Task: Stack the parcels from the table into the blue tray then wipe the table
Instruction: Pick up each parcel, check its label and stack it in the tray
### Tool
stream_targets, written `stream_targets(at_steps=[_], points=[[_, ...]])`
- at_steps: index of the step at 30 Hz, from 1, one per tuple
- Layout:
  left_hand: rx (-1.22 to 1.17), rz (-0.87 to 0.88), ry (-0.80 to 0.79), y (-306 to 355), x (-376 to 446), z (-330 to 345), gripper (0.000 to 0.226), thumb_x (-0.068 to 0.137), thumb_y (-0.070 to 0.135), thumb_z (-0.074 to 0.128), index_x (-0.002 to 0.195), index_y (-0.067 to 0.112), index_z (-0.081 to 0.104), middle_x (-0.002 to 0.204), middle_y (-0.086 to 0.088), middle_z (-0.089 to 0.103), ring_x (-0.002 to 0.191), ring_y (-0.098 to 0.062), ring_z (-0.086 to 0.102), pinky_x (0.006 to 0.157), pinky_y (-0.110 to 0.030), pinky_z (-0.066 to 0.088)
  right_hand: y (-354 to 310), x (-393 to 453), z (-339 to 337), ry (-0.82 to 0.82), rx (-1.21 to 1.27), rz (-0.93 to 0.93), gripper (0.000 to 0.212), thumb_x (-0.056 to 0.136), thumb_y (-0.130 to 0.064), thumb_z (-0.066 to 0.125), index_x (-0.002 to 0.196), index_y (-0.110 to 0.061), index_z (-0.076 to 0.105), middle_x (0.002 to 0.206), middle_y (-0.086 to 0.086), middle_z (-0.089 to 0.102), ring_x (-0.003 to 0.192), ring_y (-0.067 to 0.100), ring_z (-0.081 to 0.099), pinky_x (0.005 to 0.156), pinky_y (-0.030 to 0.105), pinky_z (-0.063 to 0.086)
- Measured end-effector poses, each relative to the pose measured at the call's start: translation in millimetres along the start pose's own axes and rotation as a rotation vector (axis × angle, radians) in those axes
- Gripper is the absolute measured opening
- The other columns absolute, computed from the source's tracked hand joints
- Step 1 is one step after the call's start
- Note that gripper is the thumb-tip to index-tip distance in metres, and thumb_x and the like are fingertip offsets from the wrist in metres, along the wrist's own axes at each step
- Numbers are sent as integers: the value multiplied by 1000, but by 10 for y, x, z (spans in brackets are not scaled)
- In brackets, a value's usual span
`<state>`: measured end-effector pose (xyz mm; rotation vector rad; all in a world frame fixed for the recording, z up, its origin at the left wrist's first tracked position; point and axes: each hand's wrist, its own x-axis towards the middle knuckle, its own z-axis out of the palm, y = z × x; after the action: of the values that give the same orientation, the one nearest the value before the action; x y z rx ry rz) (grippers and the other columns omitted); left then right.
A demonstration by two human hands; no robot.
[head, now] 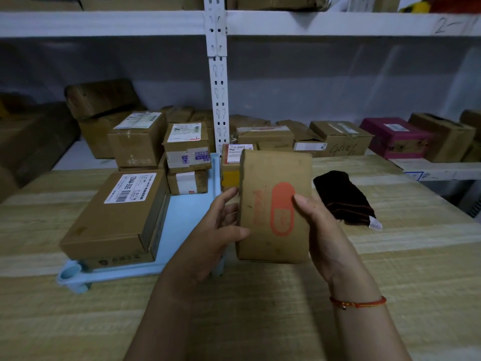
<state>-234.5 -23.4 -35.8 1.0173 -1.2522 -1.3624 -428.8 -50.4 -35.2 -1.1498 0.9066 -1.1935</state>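
Observation:
I hold a brown cardboard parcel with an orange oval print (274,207) above the wooden table (390,269), just right of the blue tray (187,217). My left hand (218,230) grips its left edge and my right hand (320,230) grips its right edge, thumb on the front. In the tray lie a large flat parcel with a barcode label (114,217) and a stack of small parcels (187,157) at the back. Another parcel with a yellow side (231,168) stands behind the one I hold, partly hidden. A dark cloth (343,199) lies on the table to the right.
A white metal shelf post (220,100) rises behind the table. The shelf behind the table holds many cardboard boxes, among them a magenta box (395,136) at the right and a tall stack (104,105) at the left.

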Motion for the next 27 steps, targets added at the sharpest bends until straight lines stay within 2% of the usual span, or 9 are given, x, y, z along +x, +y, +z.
stream_targets(at_steps=[3, 7, 9, 12, 14, 19, 22, 24, 27], points=[[29, 13, -38, 1, -9, -13, 98, 57, 21, 73, 147, 25, 34, 142, -14, 49, 129, -30, 50, 105, -47, 43, 22, 6, -29, -41, 0, -42, 65, 63, -48, 71, 125, -30, 60, 116, 2, 72, 110, 24, 67, 96, 48, 51], [77, 24, -37, -11, -1, -34, 93, 60, 18, 68, 147, 25, 35, 145, -10, 46, 133, -29, 45, 103, -43, 44, 47, 8, -78, -42, -13, -97, 86, 50, -41, 75, 132, -26, 54, 104, -8, 74, 92, 8, 71, 67, 18, 54], [109, 32, -18, -15, 12, -33, 84, 65, 12, 62, 145, 27, 39, 140, -4, 53, 129, -24, 49, 98, -39, 47, 55, 9, -91, -48, -35, -102, 98, 46, -37, 77, 139, -25, 47, 113, -4, 69, 98, 8, 69, 72, 19, 55], [149, 33, 22, -5, 19, -14, 74, 69, 11, 56, 140, 30, 45, 132, 3, 59, 123, -17, 55, 99, -40, 49, 70, 16, -114, -47, -91, -108, 113, 43, -37, 82, 146, -28, 37, 133, 5, 56, 119, 17, 59, 98, 39, 52], [167, 32, 63, 15, 20, -1, 71, 70, 13, 54, 138, 30, 47, 128, 4, 61, 120, -15, 57, 97, -38, 50, 72, 11, -120, -41, -138, -127, 117, 43, -39, 85, 147, -30, 33, 139, 2, 51, 127, 17, 52, 105, 45, 47], [5, 23, 199, 156, 18, 66, 54, 73, 41, 57, 125, 26, 61, 128, -1, 61, 121, -20, 55, 101, -45, 44, 104, -5, -119, -60, -195, -210, 117, 44, -36, 87, 145, -36, 28, 138, -17, 47, 116, -14, 52, 85, 17, 54], [-68, -39, 227, 231, 1, 99, 80, 65, 71, 61, 132, 29, 56, 133, 2, 60, 125, -21, 53, 104, -53, 41, 114, -18, -104, -93, -220, -225, 119, 43, -35, 89, 145, -39, 26, 138, -28, 43, 116, -23, 46, 82, 8, 49], [-72, -74, 224, 282, -23, 131, 81, 65, 73, 59, 135, 33, 54, 135, 4, 58, 126, -21, 51, 102, -55, 42, 126, -21, -104, -104, -261, -244, 118, 46, -34, 90, 145, -41, 25, 138, -33, 42, 122, -23, 40, 89, 11, 45], [-83, -82, 218, 306, -36, 161, 48, 81, 58, 55, 123, 35, 61, 129, 4, 60, 122, -19, 53, 99, -53, 45, 142, -16, -121, -112, -296, -258, 113, 59, -16, 92, 146, -42, 25, 137, -38, 40, 125, -23, 35, 90, 11, 42]])
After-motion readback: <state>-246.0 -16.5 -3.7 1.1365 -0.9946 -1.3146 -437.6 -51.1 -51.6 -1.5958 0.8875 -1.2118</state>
